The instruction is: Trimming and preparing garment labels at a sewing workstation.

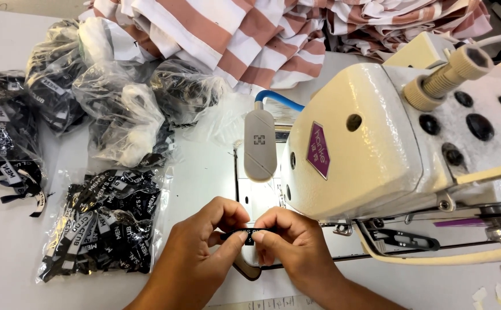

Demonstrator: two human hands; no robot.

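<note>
Both my hands meet at the front of the white table, just under the head of a cream sewing machine [376, 143]. Between them they pinch a small black woven label [244, 234] with white lettering. My left hand [201, 238] grips its left end with thumb and forefinger. My right hand [290, 241] grips its right end the same way. The label lies level, close to the machine's needle area, which the hands and machine head partly hide.
Clear plastic bags of black labels [104, 227] lie at left, with more bags [124, 109] and a loose pile [3, 143] behind. Pink-and-white striped cloth [250, 34] is heaped at the back. A grey lamp [260, 143] hangs by the machine. Black thread snips [402, 240] rest at right.
</note>
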